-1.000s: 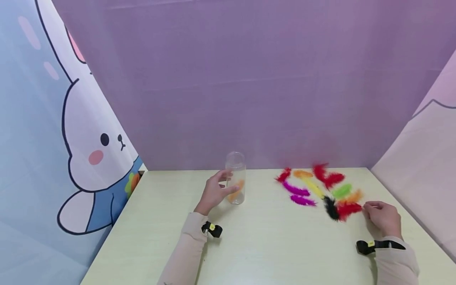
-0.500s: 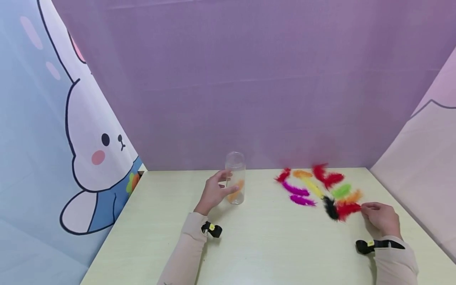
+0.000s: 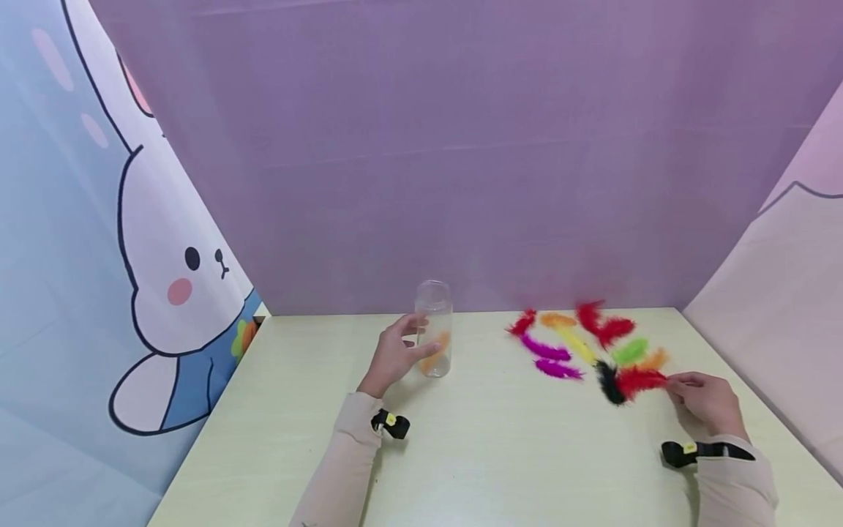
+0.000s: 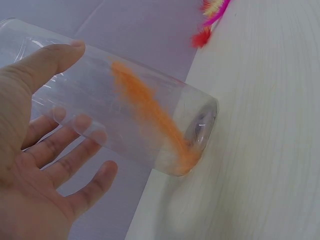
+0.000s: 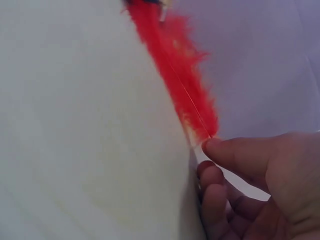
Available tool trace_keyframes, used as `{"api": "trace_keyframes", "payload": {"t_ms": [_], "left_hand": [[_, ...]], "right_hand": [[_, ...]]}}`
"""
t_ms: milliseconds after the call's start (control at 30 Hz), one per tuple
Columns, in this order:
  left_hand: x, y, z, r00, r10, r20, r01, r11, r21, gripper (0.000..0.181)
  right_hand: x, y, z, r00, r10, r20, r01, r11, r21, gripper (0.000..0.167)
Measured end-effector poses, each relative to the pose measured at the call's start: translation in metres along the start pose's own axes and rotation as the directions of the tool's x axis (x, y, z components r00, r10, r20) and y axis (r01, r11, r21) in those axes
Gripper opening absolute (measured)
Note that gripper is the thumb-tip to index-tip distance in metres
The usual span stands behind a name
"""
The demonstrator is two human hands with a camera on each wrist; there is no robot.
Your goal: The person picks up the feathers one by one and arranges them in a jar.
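A clear, tall cylindrical jar stands upright on the table, an orange feather leaning inside it. My left hand grips the jar from its left side, thumb in front and fingers behind. At the right, my right hand pinches the quill end of a red feather between thumb and fingertips. The feather's far end reaches a black feather. In the right wrist view the red feather extends away from the thumb, close to the tabletop.
Several loose feathers lie back right on the pale table: magenta, yellow, green, orange and red. A purple cloth hangs behind, and a rabbit-print cloth hangs left.
My right hand stays pinching the red feather, which has shifted slightly and now lies straighter beside the black one. The left hand and jar keep their place.
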State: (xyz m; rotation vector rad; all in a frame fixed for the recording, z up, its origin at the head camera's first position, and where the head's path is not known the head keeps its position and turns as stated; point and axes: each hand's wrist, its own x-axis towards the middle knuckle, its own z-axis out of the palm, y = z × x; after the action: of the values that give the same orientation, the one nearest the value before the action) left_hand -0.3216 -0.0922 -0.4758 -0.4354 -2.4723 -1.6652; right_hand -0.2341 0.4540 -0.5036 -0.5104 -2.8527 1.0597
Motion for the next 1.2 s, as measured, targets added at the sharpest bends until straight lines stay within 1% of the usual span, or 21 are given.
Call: {"api": "trace_keyframes", "payload": {"t_ms": [167,233,367,467,567,667,733,900,1100,1200], "left_hand": [[0.0,-0.001,0.0,1.0,0.011,0.003,-0.011,1.0,0.006,0.064],[0.0,-0.001,0.0,1.0,0.015,0.004,-0.015,1.0,0.005,0.063],[0.0,-0.001,0.001,1.0,0.017,0.004,-0.017,1.0,-0.006,0.063],[0.0,0.0,0.001,1.0,0.012,0.001,-0.012,1.0,-0.012,0.063],[0.0,0.0,0.002,1.0,0.008,-0.002,-0.008,1.0,-0.014,0.062],[0.0,0.001,0.001,1.0,0.005,-0.002,-0.005,1.0,-0.013,0.061],[-0.001,0.002,0.001,1.0,0.004,-0.002,-0.004,1.0,-0.013,0.061],[-0.001,0.003,0.0,1.0,0.007,0.001,-0.007,1.0,-0.011,0.061],[-0.001,0.001,0.0,1.0,0.002,0.008,-0.002,1.0,-0.018,0.063],[-0.001,0.0,0.001,1.0,0.001,0.012,-0.001,1.0,-0.022,0.064]], "right_hand": [[-0.001,0.003,-0.004,1.0,-0.02,0.011,0.019,0.999,0.033,0.043],[-0.001,0.003,-0.006,1.0,-0.014,0.015,0.013,0.998,0.055,0.044],[-0.001,0.002,-0.01,0.999,0.002,0.035,-0.006,0.992,0.126,0.044],[-0.002,0.0,-0.014,0.999,0.001,0.033,-0.007,0.982,0.191,0.043],[-0.003,-0.004,-0.017,1.0,-0.017,0.016,0.012,0.965,0.262,0.036],[-0.005,-0.008,-0.019,0.999,-0.046,-0.002,0.044,0.939,0.342,0.024],[-0.006,-0.011,-0.02,0.998,-0.055,-0.017,0.057,0.929,0.365,0.021],[-0.008,-0.021,-0.022,0.997,-0.054,-0.06,0.073,0.918,0.39,0.02],[-0.012,-0.035,-0.027,0.995,-0.014,-0.104,0.057,0.904,0.423,0.019],[-0.013,-0.042,-0.027,0.992,-0.005,-0.124,0.058,0.903,0.426,0.017]]}}
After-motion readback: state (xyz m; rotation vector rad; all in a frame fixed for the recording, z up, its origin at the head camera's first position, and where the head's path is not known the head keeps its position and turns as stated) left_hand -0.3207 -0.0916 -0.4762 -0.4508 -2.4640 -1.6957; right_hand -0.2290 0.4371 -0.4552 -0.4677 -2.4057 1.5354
